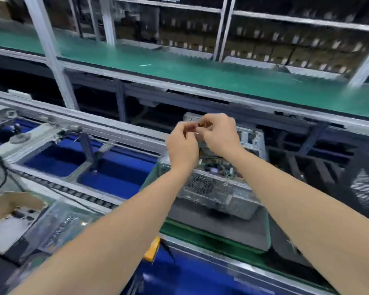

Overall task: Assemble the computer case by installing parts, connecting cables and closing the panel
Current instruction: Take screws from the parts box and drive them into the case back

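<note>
Motion-blurred all over, with fine detail lost. Between the fingertips, a small pale piece (197, 131) (too smeared to name). Both forearms stretched forward, left hand (182, 143) and right hand (219, 135) raised close together, fingers curled, each pinching that piece. Directly beneath, the open computer case (217, 188) lying on the green bench (190, 232), its circuit board (218, 167) partly hidden behind the wrists. Cut off at lower left, a torn cardboard box (13, 209).

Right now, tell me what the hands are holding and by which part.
The left hand and the right hand both pinch one small item with their fingertips, above the open computer case. Blur hides what it is and which part they hold.
</note>
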`<state>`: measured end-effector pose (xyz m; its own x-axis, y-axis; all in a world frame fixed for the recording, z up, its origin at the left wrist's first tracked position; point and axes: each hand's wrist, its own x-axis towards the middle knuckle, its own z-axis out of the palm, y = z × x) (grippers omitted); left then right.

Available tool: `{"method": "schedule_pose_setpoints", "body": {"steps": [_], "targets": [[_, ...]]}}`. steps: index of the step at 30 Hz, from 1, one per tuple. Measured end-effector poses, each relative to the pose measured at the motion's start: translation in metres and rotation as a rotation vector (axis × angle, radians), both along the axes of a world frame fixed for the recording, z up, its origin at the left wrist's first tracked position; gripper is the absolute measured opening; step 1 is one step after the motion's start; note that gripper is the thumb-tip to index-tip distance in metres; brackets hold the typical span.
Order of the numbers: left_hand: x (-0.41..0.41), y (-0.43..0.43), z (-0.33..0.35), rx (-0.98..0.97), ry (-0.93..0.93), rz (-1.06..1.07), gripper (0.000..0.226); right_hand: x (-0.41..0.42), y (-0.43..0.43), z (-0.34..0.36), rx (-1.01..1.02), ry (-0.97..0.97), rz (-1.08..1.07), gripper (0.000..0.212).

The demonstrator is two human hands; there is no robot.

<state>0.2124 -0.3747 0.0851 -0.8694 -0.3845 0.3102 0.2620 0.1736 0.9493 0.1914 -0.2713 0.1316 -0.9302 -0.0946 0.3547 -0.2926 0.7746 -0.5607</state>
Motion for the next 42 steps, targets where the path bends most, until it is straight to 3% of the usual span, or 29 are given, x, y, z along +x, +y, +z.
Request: {"method": "schedule_pose_setpoints", "body": {"steps": [6,11,18,23,27,31,36,42], "targets": [[0.002,0.163,-0.005,-0.111,-0.130,-0.405,0.045,0.015,0.183,-0.012,0.033,-0.059,-0.225,0.006],[0.018,0.256,-0.055,-0.350,-0.314,-0.665,0.051,0.031,0.280,-0.071,0.049,-0.214,-0.311,0.011],[0.026,0.305,-0.133,-0.431,-0.538,-0.839,0.059,0.053,0.348,-0.158,-0.076,-0.463,-0.326,0.011],[0.026,0.309,-0.175,-0.630,-0.607,-0.946,0.059,0.063,0.368,-0.204,-0.125,-0.633,-0.337,0.014],[0.019,0.308,-0.199,-0.713,-0.581,-0.937,0.062,0.060,0.370,-0.229,-0.102,-0.727,-0.305,0.019],[0.008,0.311,-0.213,-0.951,-0.381,-0.822,0.082,0.048,0.365,-0.243,0.035,-0.826,-0.213,0.019],[-0.007,0.307,-0.229,-0.799,-0.265,-0.630,0.086,0.031,0.361,-0.250,0.158,-0.923,-0.160,0.024],[-0.012,0.304,-0.243,-0.613,-0.241,-0.510,0.072,0.020,0.358,-0.244,-0.086,-1.082,-0.266,0.026]]}}
